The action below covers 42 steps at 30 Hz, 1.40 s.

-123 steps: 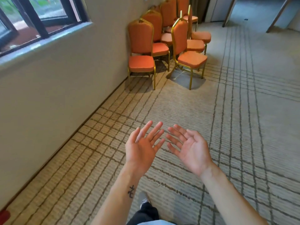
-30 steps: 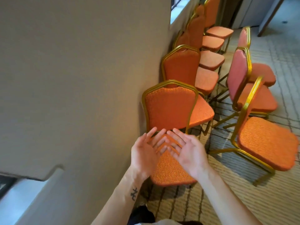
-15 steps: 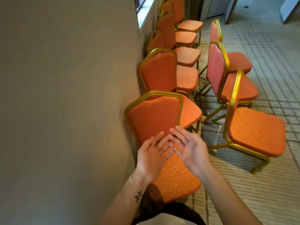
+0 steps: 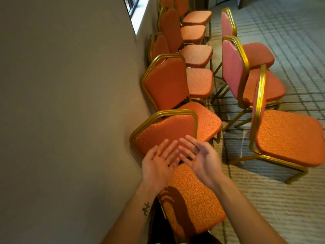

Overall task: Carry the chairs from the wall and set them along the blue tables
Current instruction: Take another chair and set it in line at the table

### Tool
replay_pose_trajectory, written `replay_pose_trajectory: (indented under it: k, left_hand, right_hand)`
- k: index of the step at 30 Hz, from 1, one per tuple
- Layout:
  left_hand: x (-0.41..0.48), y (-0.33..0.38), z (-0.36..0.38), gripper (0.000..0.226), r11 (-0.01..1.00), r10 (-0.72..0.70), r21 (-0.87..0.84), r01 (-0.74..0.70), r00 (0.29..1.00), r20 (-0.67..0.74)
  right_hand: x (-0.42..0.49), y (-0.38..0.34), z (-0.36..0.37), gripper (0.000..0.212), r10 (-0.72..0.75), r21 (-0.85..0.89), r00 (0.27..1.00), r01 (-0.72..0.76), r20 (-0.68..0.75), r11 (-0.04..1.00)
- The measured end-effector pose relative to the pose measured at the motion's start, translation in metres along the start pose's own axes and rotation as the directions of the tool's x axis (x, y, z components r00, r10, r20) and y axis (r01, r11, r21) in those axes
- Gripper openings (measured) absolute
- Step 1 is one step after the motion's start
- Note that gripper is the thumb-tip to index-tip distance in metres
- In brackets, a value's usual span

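Note:
Several orange padded chairs with gold metal frames stand in a row along the beige wall. The nearest chair (image 4: 190,196) is right below me, its backrest toward the row. My left hand (image 4: 158,164) and my right hand (image 4: 200,159) hover palms up over that chair's backrest and seat, fingers spread, holding nothing. Behind it stands a second chair (image 4: 168,83). A separate chair (image 4: 288,136) stands to the right, off the wall. No blue tables are in view.
The beige wall (image 4: 66,103) fills the left side, with a window (image 4: 133,7) at the top. Two reddish chairs (image 4: 235,71) stand in a second row on the right. Patterned carpet (image 4: 295,32) extends to the right and far side.
I have walked up to the row of chairs; the nearest chair has come closer and now lies under my hands. Both hands remain open, palms up.

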<state>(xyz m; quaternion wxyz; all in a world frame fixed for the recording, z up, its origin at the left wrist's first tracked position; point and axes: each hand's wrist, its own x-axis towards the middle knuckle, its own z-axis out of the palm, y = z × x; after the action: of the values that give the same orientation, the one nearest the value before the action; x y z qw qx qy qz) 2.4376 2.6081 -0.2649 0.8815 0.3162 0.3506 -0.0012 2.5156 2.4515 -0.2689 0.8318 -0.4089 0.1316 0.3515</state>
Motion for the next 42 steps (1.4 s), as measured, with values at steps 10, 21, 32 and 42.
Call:
replay_pose_trajectory:
  k: [10,21,32,42]
  left_hand:
    - [0.089,0.085,-0.01,0.053,1.0,0.014,0.019,-0.016,0.998,0.062]
    - [0.179,0.136,-0.018,0.046,0.996,-0.006,0.089,0.007,1.0,-0.015]
    - [0.219,0.151,-0.025,0.053,0.972,0.07,0.227,-0.054,0.995,-0.065]
    - [0.236,0.157,-0.024,0.062,0.937,0.11,0.338,-0.086,0.993,-0.052]
  right_hand:
    - [0.089,-0.003,0.058,0.043,-0.003,0.058,0.995,0.009,-0.099,0.998]
    - [0.179,0.019,0.077,0.044,0.092,0.137,0.978,-0.066,-0.189,0.988]
    - [0.225,0.035,0.072,0.043,0.172,0.177,0.955,-0.131,-0.242,0.975]
    - [0.237,0.041,0.083,0.038,0.196,0.321,0.953,-0.116,-0.231,0.94]
